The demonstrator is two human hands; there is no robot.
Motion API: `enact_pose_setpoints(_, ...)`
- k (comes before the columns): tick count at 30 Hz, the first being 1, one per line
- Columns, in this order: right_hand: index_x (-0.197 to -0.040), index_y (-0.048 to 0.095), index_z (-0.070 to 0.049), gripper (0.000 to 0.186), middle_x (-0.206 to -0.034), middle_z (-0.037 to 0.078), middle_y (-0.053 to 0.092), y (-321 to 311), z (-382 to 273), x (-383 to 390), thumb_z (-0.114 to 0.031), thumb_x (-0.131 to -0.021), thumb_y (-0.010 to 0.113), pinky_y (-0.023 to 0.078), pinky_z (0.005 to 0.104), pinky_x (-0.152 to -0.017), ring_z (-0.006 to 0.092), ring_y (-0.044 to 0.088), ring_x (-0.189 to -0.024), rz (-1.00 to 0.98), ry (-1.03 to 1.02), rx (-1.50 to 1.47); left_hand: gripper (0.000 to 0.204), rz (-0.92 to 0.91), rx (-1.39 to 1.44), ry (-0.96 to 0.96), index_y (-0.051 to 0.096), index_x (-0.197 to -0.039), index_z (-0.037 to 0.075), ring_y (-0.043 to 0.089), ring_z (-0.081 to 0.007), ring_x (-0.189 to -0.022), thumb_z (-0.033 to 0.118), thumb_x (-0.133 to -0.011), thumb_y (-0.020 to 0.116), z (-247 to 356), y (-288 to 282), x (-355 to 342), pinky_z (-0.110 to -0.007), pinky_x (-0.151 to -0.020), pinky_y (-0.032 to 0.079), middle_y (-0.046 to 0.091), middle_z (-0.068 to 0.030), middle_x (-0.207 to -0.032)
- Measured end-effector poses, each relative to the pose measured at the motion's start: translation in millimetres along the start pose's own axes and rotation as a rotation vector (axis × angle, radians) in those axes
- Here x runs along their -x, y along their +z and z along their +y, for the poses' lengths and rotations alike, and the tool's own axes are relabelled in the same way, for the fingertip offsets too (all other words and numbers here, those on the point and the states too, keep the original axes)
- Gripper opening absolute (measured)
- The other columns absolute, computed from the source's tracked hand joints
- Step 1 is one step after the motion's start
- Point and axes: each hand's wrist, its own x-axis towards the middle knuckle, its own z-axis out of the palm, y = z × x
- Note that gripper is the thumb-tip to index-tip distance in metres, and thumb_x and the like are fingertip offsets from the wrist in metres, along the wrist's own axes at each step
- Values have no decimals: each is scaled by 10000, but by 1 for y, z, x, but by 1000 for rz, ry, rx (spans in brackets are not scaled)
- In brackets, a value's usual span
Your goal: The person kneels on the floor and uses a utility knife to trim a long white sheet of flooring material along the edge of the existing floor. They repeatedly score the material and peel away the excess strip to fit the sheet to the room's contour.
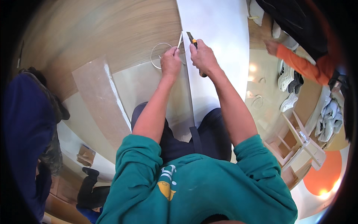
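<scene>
A long white panel stretches away in front of me, its left edge running between my forearms. My left hand is closed, pinching a thin white strip beside that edge. The strip's upper end meets the panel edge, and its loose length curls in a loop to the left of my fingers. My right hand grips a yellow-and-black utility knife over the panel. The knife's front end points up and left, close to the panel edge and the strip. Its black rear end shows below my palm.
A brown board with a whitish edge lies at left. People are nearby: one in dark blue at left, one with an orange sleeve at upper right. Shoes, a wooden frame and clear plastic wrapping are at right.
</scene>
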Motion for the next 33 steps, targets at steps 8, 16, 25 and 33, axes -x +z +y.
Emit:
enact_pose_setpoints(8,-1033,535,26,357,-891,277,657,0,-38,-24,-317,-985,452,507,482,-764,413,655,-832,-73,82,243,212,-111,29,-140,681,-936,49,622,-428,-868,199,-936,531,6,2,4,-488,-790,479,664,-224,-893)
enact_pose_setpoints(16,-1040,549,71,324,-958,306,658,5,-41,-28,-220,-940,446,507,495,-849,442,646,-946,-50,56,412,249,-155,-19,-151,702,-1009,73,639,-417,-894,250,-947,538,1,-4,3,-466,-794,491,675,-224,-933)
enact_pose_setpoints(25,-1067,531,66,319,-948,271,655,8,-39,-35,-222,-954,451,519,463,-779,386,646,-877,-100,86,450,228,-224,-91,-151,635,-888,56,621,-447,-869,228,-957,502,-1,-8,10,-523,-778,475,659,-235,-881)
enact_pose_setpoints(33,-1104,542,90,323,-1066,308,641,10,-48,-39,-158,-906,482,526,477,-849,425,640,-1011,-150,205,381,240,-208,-56,-136,671,-1012,89,610,-444,-899,254,-955,506,-5,2,16,-512,-799,474,662,-217,-940)
